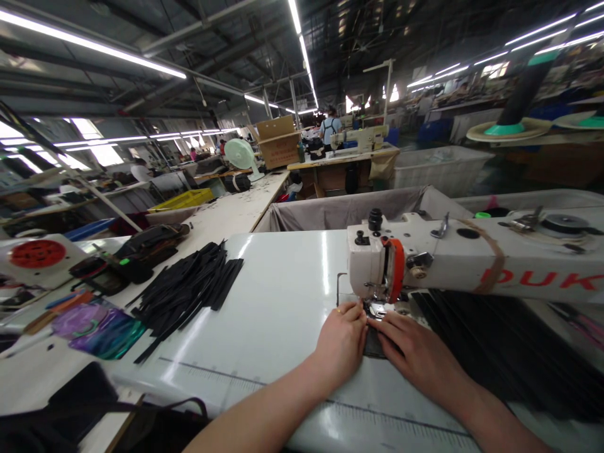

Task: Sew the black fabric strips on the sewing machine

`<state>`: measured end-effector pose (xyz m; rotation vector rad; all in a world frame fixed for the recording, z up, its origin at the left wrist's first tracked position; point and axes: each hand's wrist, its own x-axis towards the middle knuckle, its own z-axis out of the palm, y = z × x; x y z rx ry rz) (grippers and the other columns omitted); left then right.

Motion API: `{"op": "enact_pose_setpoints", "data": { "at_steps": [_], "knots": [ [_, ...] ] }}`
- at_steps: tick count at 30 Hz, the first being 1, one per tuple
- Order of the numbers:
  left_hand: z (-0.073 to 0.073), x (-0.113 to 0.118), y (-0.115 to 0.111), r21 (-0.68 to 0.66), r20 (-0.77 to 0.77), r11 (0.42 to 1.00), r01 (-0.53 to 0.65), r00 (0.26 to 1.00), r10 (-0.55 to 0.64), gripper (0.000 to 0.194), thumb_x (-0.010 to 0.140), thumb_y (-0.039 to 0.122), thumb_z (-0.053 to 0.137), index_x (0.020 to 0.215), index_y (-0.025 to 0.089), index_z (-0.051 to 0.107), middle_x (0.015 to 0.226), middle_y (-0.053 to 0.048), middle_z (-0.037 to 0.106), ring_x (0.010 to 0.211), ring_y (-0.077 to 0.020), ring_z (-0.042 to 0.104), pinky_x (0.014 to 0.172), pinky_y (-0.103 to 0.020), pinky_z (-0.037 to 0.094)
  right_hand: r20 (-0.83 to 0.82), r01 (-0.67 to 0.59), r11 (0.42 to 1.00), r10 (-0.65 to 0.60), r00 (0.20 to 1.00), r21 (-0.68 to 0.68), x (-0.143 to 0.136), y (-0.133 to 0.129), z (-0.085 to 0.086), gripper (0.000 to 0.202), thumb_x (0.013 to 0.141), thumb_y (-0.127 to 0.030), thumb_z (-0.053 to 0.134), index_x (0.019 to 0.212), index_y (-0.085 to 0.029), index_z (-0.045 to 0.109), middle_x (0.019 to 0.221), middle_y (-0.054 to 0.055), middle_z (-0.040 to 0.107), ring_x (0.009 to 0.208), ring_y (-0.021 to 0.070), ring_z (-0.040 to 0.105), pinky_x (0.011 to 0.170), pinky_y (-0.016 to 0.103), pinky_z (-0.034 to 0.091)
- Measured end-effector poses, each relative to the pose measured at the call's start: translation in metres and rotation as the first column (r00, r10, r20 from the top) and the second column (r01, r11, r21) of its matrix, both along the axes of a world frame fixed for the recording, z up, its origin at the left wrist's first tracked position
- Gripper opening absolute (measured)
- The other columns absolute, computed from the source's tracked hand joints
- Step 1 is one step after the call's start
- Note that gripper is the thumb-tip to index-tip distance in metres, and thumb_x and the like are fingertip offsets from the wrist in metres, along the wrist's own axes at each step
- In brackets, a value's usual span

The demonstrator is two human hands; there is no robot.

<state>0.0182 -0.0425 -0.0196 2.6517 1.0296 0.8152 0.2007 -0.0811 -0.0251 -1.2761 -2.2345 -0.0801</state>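
A white sewing machine (377, 264) with an orange guard stands at the right of the white work table. Just in front of its presser foot (376, 310), my left hand (340, 343) is closed, with bent fingers pinching a small dark fabric piece (375, 348). My right hand (418, 352) lies over the right side of that piece, fingers stretched toward the foot and the thumb apart from them. Both sets of fingertips nearly meet by the needle area. The fabric's far end is hidden under the fingers and the foot.
Black strips (189, 286) lie piled at left; more long black strips (500, 346) lie under the machine arm. Scissors (580, 324) rest at far right. A purple-teal pouch (97, 327) sits at the left edge. A ruler scale (349, 408) marks the front. Beyond stands a cloth-lined bin (349, 211).
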Motion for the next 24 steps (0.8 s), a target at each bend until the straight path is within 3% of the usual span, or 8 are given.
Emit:
{"op": "enact_pose_setpoints", "data": {
  "at_steps": [24],
  "knots": [
    [0.0021, 0.0056, -0.0001, -0.002, -0.063, 0.999, -0.035, 0.997, 0.035, 0.020, 0.090, 0.012, 0.045, 0.101, 0.011, 0.062, 0.115, -0.015, 0.064, 0.117, -0.0262, 0.056, 0.101, -0.043, 0.050, -0.021, -0.028, 0.999, 0.027, 0.999, -0.042, -0.0004, -0.0017, 0.0047, 0.029, 0.090, -0.016, 0.045, 0.110, -0.022, 0.064, 0.096, 0.007, 0.068, 0.088, 0.0214, 0.066, 0.076, 0.037, 0.055]
  ]
}}
